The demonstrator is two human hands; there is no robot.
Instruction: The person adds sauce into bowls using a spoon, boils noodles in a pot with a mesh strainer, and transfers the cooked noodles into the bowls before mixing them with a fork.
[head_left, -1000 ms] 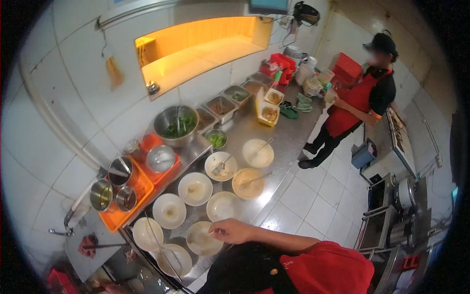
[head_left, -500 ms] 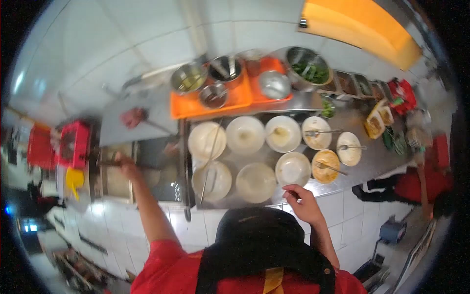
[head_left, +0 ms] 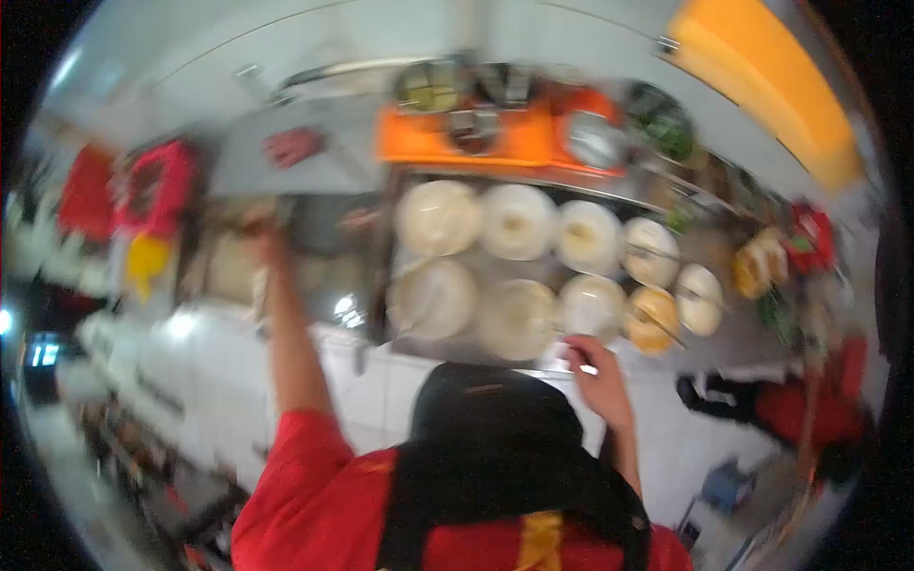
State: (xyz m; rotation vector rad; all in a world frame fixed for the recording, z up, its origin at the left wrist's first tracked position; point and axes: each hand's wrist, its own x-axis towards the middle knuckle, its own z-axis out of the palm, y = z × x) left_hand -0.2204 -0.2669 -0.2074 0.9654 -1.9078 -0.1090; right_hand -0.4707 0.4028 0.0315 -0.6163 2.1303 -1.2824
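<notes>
Head view, listed by item.

Left hand (head_left: 263,230): arm extended, over the left basin (head_left: 228,276); blurred, so the finger state and any grasp cannot be told. Against the preceding frame it sits higher in the picture, the basin having shifted up along with it.

Right hand (head_left: 598,373): fingers released and loosely curled, a gap showing between them, no object visible in their hold. It is at the near edge of a white bowl (head_left: 592,306), much as before; contact cannot be told.

White bowl: on the steel counter (head_left: 738,338), near row, between a pale bowl (head_left: 517,319) and an orange-filled bowl (head_left: 652,319). Other pale bowls stand behind and to both sides — positions among them appear unchanged.

Beyond the bowls: an orange tray (head_left: 409,143) bearing metal containers; to its right, a metal bowl of greens (head_left: 666,128), more smeared than earlier.

Left side: a reddish piece (head_left: 293,147) on a grey surface (head_left: 238,157); a pink crate (head_left: 176,181); a yellow item (head_left: 148,262) just below it.

Right side: a co-worker (head_left: 809,409) in red and black, near the counter's end.

Whole frame: framing shifted — bowls higher, blur heavier than half a second earlier.
</notes>
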